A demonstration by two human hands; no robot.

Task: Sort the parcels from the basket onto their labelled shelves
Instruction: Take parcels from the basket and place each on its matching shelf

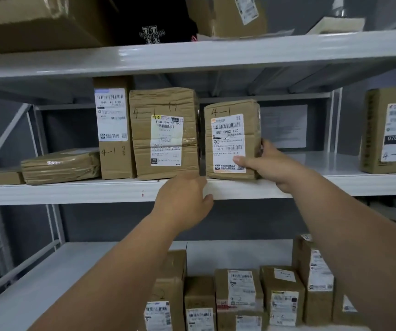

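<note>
A small brown parcel (230, 108) marked "4-1" with a white label stands upright on the middle shelf (72, 191). My right hand (268, 163) grips its right side, thumb across the label's lower edge and fingers behind the right face. My left hand (182, 197) reaches to the shelf's front lip below the gap between this parcel and a larger "4-1" parcel (163, 103) to its left; its fingers are hidden from here. No basket is in view.
Left of the larger parcel stand a tall narrow "4-1" box (114, 163) and a flat taped packet (60, 166). Another box (388, 132) sits at the far right. Several parcels (240, 292) fill the lower shelf; cartons (37, 20) sit on top.
</note>
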